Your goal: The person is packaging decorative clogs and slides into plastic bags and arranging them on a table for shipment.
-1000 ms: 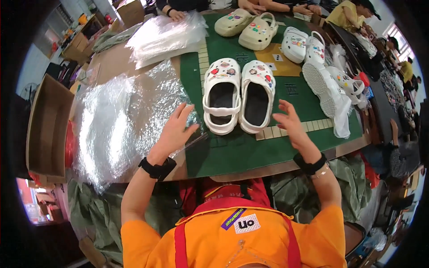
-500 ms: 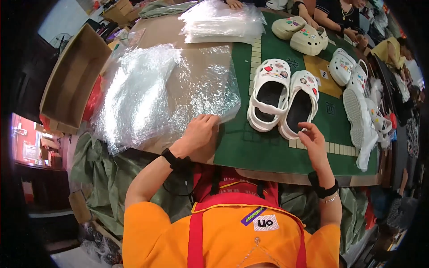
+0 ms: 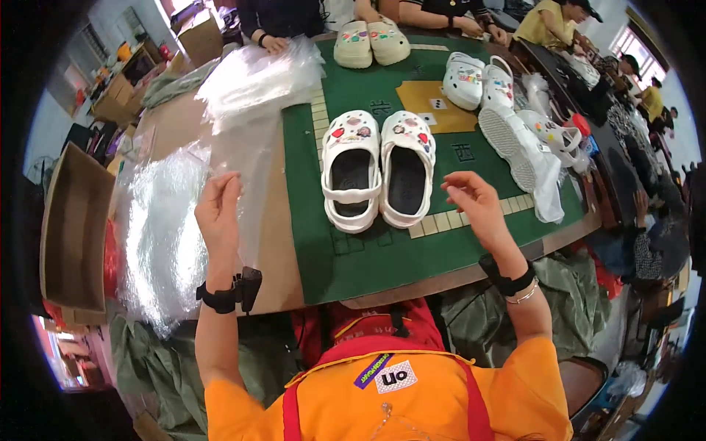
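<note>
Two white clogs (image 3: 379,176) sit side by side on the green mat (image 3: 368,257), toes toward 12 o'clock, heels toward you, coloured charms on the uppers. They touch along their inner edges.

Your left hand (image 3: 218,209) is raised at 9 o'clock of the clogs, over the bare brown table edge (image 3: 283,242). Its fingers are pinched on the upper edge of a clear plastic bag (image 3: 246,176) — the sheet hangs from the fingertips and is lifted off the stack of clear bags (image 3: 158,235) lying further out at 9 o'clock. A black wrist strap sits below that hand.

Your right hand (image 3: 474,202) hovers at 3 o'clock of the clogs, just beside the right shoe but not touching it. Fingers are loosely curled and spread, holding nothing.

Beyond, at 12 o'clock, a cream pair of clogs (image 3: 371,42) rests at the far edge of the mat, with another person's hand (image 3: 276,44) near a second heap of clear bags (image 3: 257,73). At 1 to 2 o'clock — more white clogs (image 3: 482,81), some lying sole-up. An open cardboard box (image 3: 70,228) stands at far 9 o'clock, past the bag stack.
</note>
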The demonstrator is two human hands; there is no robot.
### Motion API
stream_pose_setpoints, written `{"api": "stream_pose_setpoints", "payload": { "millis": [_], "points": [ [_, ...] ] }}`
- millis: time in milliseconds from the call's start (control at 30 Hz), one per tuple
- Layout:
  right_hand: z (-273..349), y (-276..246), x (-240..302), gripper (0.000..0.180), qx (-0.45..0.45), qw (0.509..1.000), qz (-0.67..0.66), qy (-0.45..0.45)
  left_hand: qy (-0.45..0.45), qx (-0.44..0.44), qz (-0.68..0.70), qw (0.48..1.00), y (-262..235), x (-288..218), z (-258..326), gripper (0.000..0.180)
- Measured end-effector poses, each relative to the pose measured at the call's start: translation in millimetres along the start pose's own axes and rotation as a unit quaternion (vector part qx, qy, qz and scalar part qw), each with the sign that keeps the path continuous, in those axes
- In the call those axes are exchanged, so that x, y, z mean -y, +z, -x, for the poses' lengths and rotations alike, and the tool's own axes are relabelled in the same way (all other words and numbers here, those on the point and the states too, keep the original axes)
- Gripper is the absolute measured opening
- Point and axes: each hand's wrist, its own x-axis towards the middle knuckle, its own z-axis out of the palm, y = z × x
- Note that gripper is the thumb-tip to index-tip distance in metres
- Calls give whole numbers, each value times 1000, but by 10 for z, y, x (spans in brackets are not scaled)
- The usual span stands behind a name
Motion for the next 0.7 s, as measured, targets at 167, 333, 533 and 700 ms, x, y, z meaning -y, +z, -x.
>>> {"api": "stream_pose_setpoints", "payload": {
  "millis": [167,333,533,700],
  "points": [
    [155,269,-6,25,167,986,-15,25,105,192,-115,969,513,-403,70,11],
    [98,456,267,81,142,984,-105,27,173,300,-101,933,907,-400,311,7],
    [-111,511,13,55,120,987,-107,-6,239,343,-117,901,1121,-196,693,14],
    [-132,476,-91,19,101,981,-158,48,209,351,-180,895,925,-123,890,20]
  ]
}}
